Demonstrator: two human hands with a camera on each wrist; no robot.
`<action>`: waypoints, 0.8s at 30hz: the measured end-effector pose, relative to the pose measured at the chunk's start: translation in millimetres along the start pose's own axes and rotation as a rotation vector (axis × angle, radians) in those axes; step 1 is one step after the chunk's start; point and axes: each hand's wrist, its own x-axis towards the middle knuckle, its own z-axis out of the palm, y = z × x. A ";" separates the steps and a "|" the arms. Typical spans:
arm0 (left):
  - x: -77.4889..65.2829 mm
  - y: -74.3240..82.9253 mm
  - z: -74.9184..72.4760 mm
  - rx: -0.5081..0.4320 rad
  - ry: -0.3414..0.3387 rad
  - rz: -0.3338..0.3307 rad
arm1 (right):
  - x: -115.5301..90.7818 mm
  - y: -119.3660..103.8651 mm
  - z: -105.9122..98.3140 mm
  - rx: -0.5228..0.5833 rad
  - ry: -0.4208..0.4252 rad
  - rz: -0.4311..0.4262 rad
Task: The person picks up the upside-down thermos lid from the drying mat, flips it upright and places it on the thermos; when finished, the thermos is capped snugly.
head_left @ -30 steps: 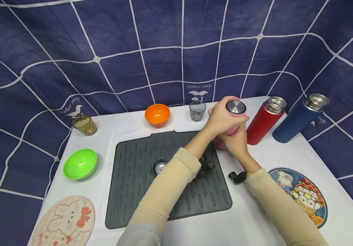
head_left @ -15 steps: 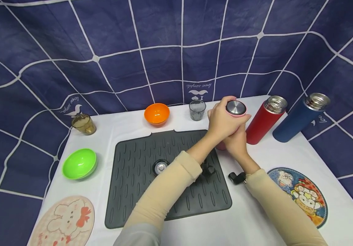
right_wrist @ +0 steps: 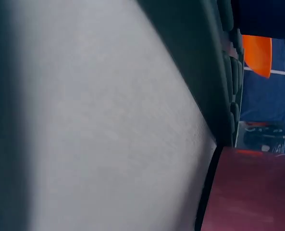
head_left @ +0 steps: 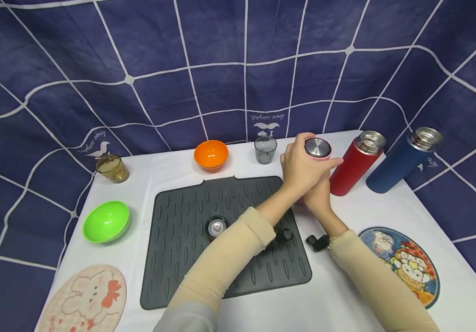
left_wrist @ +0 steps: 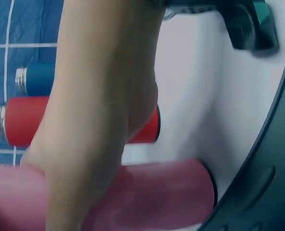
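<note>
The pink bottle (left_wrist: 156, 195) stands on the white table (head_left: 242, 318), on its right side, just past the edge of the dark grey mat (head_left: 175, 276). I can't tell if it touches the mat. It is long and round like a tube. Its sides are smooth and a bit dull, a soft dusty pink, and there is a thin black band at the very bottom. Close to the left wrist camera, a small white mark shows near the other end. On top is a flat, round, silver lid top (head_left: 318, 147). It is shiny, with light and dark stripes that spread out like a fan, and a pinky-red ring goes around it

The left hand (head_left: 304, 168) is up high, with its fingers bent around the top of the bottle and its thumb sticking out to the right. The right hand (head_left: 319, 192) is lower down and grips the bottle's side. Its fingertips are hidden

Right beside the hands is a red bottle (head_left: 355, 168), and next to that a blue bottle (head_left: 401, 163). Both have open silver mouths. A clear grey cup (head_left: 265, 150) is near the hands on the other side
</note>
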 end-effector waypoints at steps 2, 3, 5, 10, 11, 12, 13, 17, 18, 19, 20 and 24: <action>2.7 -1.8 -2.0 -0.013 -0.036 0.025 | 0.2 -1.3 -0.5 0.001 -0.005 0.000; 5.8 -3.5 -4.2 -0.029 -0.077 0.042 | 0.6 -3.6 -0.9 0.019 -0.011 0.001; 13.7 -7.5 -9.8 -0.086 -0.192 0.067 | 1.0 -9.4 -2.3 0.070 -0.014 0.007; 23.0 -12.6 -16.7 -0.201 -0.359 0.043 | -0.6 -25.0 -4.3 0.188 -0.028 -0.007; 21.0 -11.6 -15.4 -0.197 -0.326 0.032 | -1.2 -26.8 -4.3 0.185 -0.033 -0.010; 17.9 -10.2 -12.9 -0.179 -0.272 0.022 | -1.8 -28.1 -4.4 0.184 -0.036 -0.015; 14.0 -8.3 -9.7 -0.153 -0.210 0.016 | -2.5 -29.3 -4.3 0.169 -0.035 -0.018; 2.0 -2.6 0.7 -0.072 -0.015 0.011 | -4.6 -33.0 -5.5 0.078 -0.031 -0.041; 1.9 -2.8 1.4 -0.063 -0.007 0.019 | -4.7 -33.6 -5.8 0.075 -0.035 -0.040; 3.1 -3.6 0.9 -0.063 -0.020 0.032 | -4.7 -34.1 -6.2 0.063 -0.039 -0.034; 5.3 -4.8 -0.8 -0.072 -0.047 0.044 | -4.4 -34.3 -6.6 0.068 -0.042 -0.024; 19.2 -12.3 -11.9 -0.144 -0.244 0.067 | -2.4 -33.4 -7.3 0.128 -0.064 0.022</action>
